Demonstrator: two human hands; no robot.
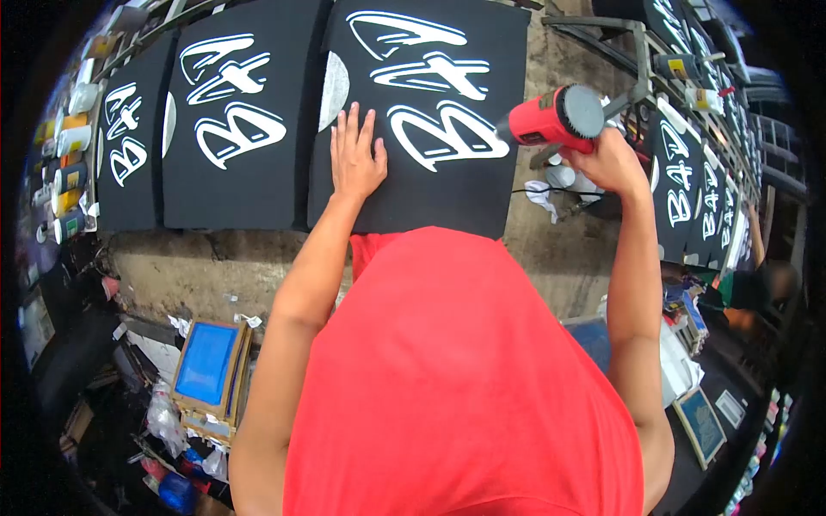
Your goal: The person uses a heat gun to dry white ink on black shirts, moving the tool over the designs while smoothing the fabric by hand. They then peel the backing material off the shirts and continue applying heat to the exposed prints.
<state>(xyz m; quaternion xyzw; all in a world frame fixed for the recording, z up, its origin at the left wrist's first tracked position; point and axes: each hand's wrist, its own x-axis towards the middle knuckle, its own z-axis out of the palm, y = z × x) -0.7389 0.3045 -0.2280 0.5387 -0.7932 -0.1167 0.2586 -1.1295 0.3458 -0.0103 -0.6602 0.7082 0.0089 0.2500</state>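
Note:
My right hand (613, 162) is wrapped round the handle of a red heat gun (551, 120). Its nozzle points left at the white letter print (447, 136) on a black fabric panel (422, 193). Flat on that same panel, left of the letters, lies my left hand (357, 159) with its fingers extended. The fingertips are just below a pale half-round patch (335, 90). Whether the nozzle touches the fabric I cannot tell.
More black printed panels (228, 193) lie in a row to the left. Beyond a metal frame (641, 64), further printed panels (675, 176) and another person (748, 288) appear at right. Blue-meshed screen frames (206, 363) are stacked lower left. A cord (568, 192) hangs under the heat gun.

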